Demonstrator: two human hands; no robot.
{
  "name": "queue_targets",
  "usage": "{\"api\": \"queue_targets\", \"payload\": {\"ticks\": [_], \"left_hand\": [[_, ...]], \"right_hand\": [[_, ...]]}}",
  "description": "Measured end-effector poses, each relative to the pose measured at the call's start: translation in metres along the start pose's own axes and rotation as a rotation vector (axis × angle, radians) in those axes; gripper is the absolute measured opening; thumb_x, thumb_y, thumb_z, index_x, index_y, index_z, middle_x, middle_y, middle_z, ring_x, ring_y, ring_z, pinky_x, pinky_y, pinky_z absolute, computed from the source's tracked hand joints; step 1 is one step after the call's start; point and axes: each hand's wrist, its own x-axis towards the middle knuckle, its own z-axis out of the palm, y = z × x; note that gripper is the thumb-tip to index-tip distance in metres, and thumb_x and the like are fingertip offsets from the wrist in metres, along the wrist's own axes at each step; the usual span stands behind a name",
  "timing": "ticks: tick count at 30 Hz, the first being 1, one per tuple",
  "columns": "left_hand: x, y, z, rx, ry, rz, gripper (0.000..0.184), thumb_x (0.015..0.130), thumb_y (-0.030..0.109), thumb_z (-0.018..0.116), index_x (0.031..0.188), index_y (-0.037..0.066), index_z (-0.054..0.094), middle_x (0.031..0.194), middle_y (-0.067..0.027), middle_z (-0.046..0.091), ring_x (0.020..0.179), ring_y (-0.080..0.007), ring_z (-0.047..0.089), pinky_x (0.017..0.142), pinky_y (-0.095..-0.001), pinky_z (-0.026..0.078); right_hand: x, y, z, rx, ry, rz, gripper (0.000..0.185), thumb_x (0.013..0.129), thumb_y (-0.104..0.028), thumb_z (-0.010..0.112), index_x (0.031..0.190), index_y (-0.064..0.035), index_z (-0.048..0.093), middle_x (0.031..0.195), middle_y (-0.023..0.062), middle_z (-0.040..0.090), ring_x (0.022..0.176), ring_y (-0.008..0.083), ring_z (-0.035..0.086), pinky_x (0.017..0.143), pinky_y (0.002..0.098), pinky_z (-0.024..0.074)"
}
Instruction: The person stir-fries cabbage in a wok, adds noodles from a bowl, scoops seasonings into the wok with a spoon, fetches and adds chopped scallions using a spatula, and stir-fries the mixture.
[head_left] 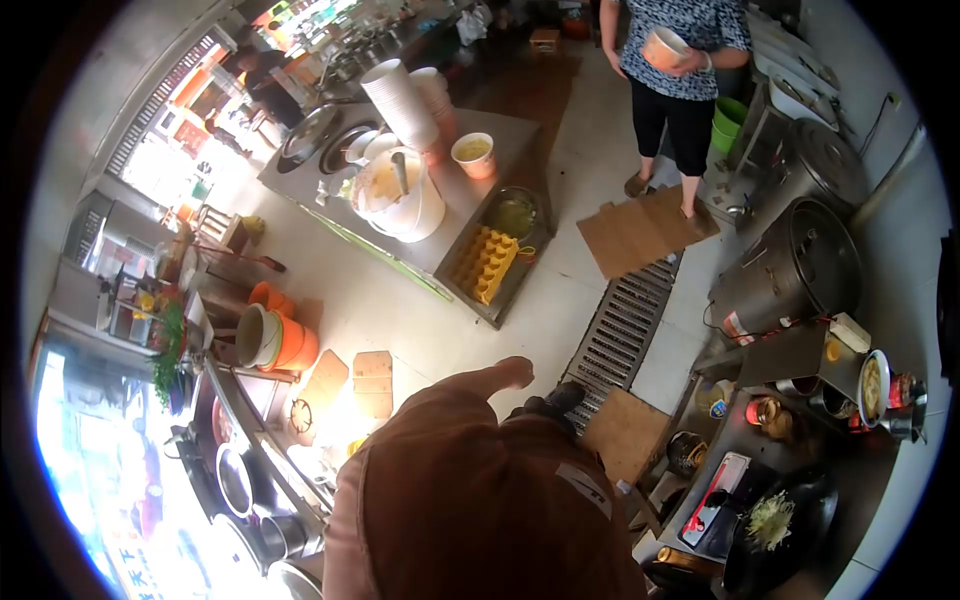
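My left hand (515,373) hangs in front of my brown shirt (470,490), over the tiled floor. It is small in view and its fingers do not show clearly; I see nothing held in it. My right hand is out of view. One dark shoe (565,397) shows beside the floor drain grate (625,318). Ahead stands a metal table (500,130). A yellow egg tray (484,263) lies low at its near end. On top are a white bucket (412,212) with a ladle (400,172) in it, stacked paper bowls (395,100) and a filled bowl (474,155).
Another person (685,50) holds a paper bowl (665,47), standing on flattened cardboard (640,232). Large metal pots (790,265) line the right wall. A black wok (815,520) with shredded food is at lower right. Orange buckets (292,342) and cardboard pieces (373,383) sit left.
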Motion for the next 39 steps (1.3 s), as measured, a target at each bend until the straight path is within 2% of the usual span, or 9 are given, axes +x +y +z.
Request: {"api": "queue_targets", "payload": {"ticks": [4, 7, 11, 18, 23, 27, 30, 33, 39], "left_hand": [[0.081, -0.021, 0.001, 0.026, 0.280, 0.514, 0.023, 0.084, 0.022, 0.048, 0.073, 0.006, 0.061, 0.075, -0.0168, 0.061, 0.074, -0.0343, 0.058, 0.069, -0.0462, 0.047], [0.127, -0.054, -0.015, -1.244, -0.459, 0.020, 0.033, 0.083, 0.016, 0.053, 0.052, 0.013, 0.041, 0.051, -0.0011, 0.041, 0.053, -0.0141, 0.043, 0.043, -0.0308, 0.034], [0.057, -0.033, -0.052, -0.741, -0.021, -0.136, 0.007, 0.085, 0.015, 0.051, 0.080, 0.009, 0.053, 0.059, -0.0010, 0.047, 0.044, -0.0107, 0.043, 0.038, -0.0267, 0.037], [0.076, -0.107, -0.052, -0.355, -0.386, -0.359, 0.014, 0.085, 0.015, 0.052, 0.074, 0.007, 0.053, 0.054, -0.0053, 0.051, 0.038, -0.0149, 0.044, 0.036, -0.0294, 0.041], [0.132, -0.065, -0.081, -1.235, -0.196, -0.367, 0.018, 0.087, 0.023, 0.049, 0.073, 0.012, 0.051, 0.057, -0.0006, 0.045, 0.042, -0.0130, 0.042, 0.036, -0.0253, 0.032], [0.140, -0.041, -0.056, -0.935, -0.050, -0.064, 0.019, 0.089, 0.030, 0.044, 0.080, 0.016, 0.052, 0.061, 0.0004, 0.044, 0.043, -0.0127, 0.040, 0.037, -0.0246, 0.030], [0.152, -0.026, -0.035, -1.390, -0.682, -0.185, 0.007, 0.081, 0.020, 0.057, 0.081, 0.013, 0.053, 0.061, 0.0022, 0.046, 0.045, -0.0120, 0.043, 0.039, -0.0265, 0.035], [0.104, 0.006, -0.018, -0.333, -0.283, 0.145, 0.014, 0.083, 0.020, 0.056, 0.088, 0.007, 0.059, 0.065, -0.0022, 0.056, 0.051, -0.0134, 0.054, 0.043, -0.0273, 0.044], [0.064, -0.001, -0.015, -0.592, -0.236, -0.075, 0.016, 0.084, 0.020, 0.056, 0.085, 0.004, 0.060, 0.066, -0.0039, 0.056, 0.050, -0.0126, 0.054, 0.043, -0.0261, 0.043]], "right_hand": [[0.089, 0.120, 0.068, 0.005, 0.135, -0.055, 0.042, 0.094, -0.029, 0.042, 0.121, 0.0012, 0.056, 0.116, 0.0160, 0.061, 0.102, 0.0238, 0.059, 0.091, 0.0321, 0.0445], [0.052, -0.025, 0.071, 0.487, 0.164, 0.159, 0.044, 0.091, -0.028, 0.047, 0.125, -0.0013, 0.054, 0.114, 0.0123, 0.061, 0.092, 0.0187, 0.059, 0.083, 0.0307, 0.0467], [0.002, -0.096, 0.057, 0.106, 0.157, 0.169, 0.038, 0.087, -0.028, 0.053, 0.124, -0.0174, 0.056, 0.108, 0.0121, 0.064, 0.099, 0.0282, 0.062, 0.085, 0.0359, 0.0467], [-0.014, -0.127, 0.064, 0.043, 0.253, 0.447, 0.035, 0.084, -0.029, 0.054, 0.117, -0.0180, 0.060, 0.099, 0.0155, 0.064, 0.093, 0.0328, 0.061, 0.080, 0.0373, 0.0473], [-0.041, -0.159, -0.011, 0.260, 0.090, 0.395, 0.034, 0.080, -0.022, 0.058, 0.111, -0.0085, 0.063, 0.084, 0.0131, 0.065, 0.083, 0.0160, 0.063, 0.076, 0.0293, 0.0462], [-0.065, -0.119, -0.011, 0.297, -0.011, 0.341, 0.036, 0.081, -0.023, 0.058, 0.113, -0.0066, 0.062, 0.087, 0.0119, 0.066, 0.082, 0.0143, 0.063, 0.076, 0.0272, 0.0462], [-0.036, -0.126, 0.003, 0.033, 0.158, 0.436, 0.036, 0.082, -0.021, 0.057, 0.114, -0.0056, 0.062, 0.090, 0.0097, 0.067, 0.084, 0.0135, 0.062, 0.078, 0.0258, 0.0455], [0.004, -0.065, 0.047, 0.396, 0.287, 0.574, 0.038, 0.083, -0.022, 0.055, 0.116, -0.0060, 0.060, 0.092, 0.0104, 0.067, 0.086, 0.0156, 0.062, 0.079, 0.0262, 0.0452], [-0.001, -0.118, 0.036, 0.147, 0.239, 0.306, 0.033, 0.086, -0.025, 0.054, 0.118, -0.0193, 0.061, 0.093, 0.0186, 0.065, 0.083, 0.0343, 0.063, 0.073, 0.0352, 0.0493]]}}
